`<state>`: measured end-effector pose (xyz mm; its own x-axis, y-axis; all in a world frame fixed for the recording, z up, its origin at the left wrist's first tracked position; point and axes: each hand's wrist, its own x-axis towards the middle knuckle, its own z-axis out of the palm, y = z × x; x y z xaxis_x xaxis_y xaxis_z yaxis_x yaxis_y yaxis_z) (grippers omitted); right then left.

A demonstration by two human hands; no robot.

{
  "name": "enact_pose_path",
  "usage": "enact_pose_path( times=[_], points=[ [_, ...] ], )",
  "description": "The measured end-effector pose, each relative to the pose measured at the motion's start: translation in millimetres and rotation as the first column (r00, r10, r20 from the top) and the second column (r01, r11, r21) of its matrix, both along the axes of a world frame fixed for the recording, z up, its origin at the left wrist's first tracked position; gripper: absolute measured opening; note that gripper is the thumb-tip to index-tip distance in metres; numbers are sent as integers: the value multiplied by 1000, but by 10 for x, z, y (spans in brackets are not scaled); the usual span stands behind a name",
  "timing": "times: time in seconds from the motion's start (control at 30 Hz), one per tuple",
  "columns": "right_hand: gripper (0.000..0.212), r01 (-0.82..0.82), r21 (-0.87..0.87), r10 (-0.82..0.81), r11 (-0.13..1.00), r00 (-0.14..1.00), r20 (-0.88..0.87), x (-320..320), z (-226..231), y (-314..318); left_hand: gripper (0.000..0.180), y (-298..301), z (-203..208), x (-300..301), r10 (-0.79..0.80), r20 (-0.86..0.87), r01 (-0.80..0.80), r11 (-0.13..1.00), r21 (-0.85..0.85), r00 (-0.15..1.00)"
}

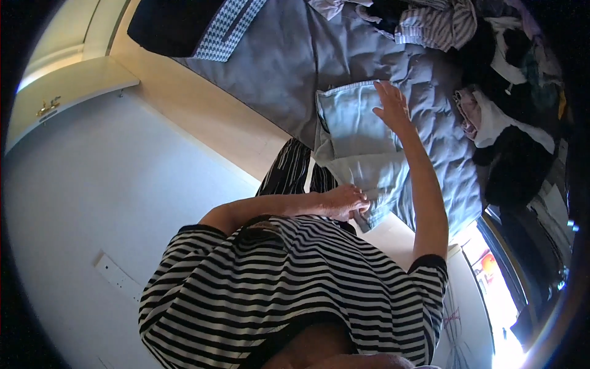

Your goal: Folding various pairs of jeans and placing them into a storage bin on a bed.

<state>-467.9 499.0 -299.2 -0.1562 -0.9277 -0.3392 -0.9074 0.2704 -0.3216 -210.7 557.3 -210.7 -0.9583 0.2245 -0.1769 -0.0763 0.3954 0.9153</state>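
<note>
A pale blue garment point(356, 123) lies spread near the bed's edge, its far side straight and a fold running across its middle. I cannot tell its exact kind. Close to my body, my left hand point(345, 202) is closed on the garment's near end, which hangs bunched past the edge of the bed. My right hand point(393, 107) is at the far right corner of the garment, palm down with fingers apart. Whether it touches the cloth or hovers just above it does not show clearly.
Grey bedding point(276, 67) covers the bed. A black piece with a houndstooth band point(224, 31) lies at the far left. Striped clothing point(436, 24) and black and white clothes point(516, 160) are heaped along the far and right sides. A cream cabinet point(74, 92) stands left.
</note>
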Motion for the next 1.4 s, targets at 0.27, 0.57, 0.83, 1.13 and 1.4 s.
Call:
enact_pose_path(
  times=[0.27, 0.57, 0.83, 1.13, 1.4],
  points=[
    [83, -70, 346, 145, 936, 970, -196, -124, -552, -352, 28, -367, 203, 253, 190, -15, -188, 978, 96, 982],
    [49, 598, 275, -586, 753, 419, 693, -536, 480, 1448, 28, -1858, 924, 322, 439, 154, -425, 627, 654, 885],
    [35, 878, 336, -794, 341, 78, 603, -852, 494, 3241, 36, -2971, -419, 261, 774, 502, -875, 131, 467, 384],
    [37, 947, 299, -695, -121, -296, 655, -345, -693, 3621, 61, -2350, -1603, 406, 922, 369, -977, 176, -124, 119],
    [18, 923, 240, -671, -301, -384, 634, -419, -92, 3459, 57, -2043, -1502, -135, 889, 373, -921, 349, -174, 266]
  ],
)
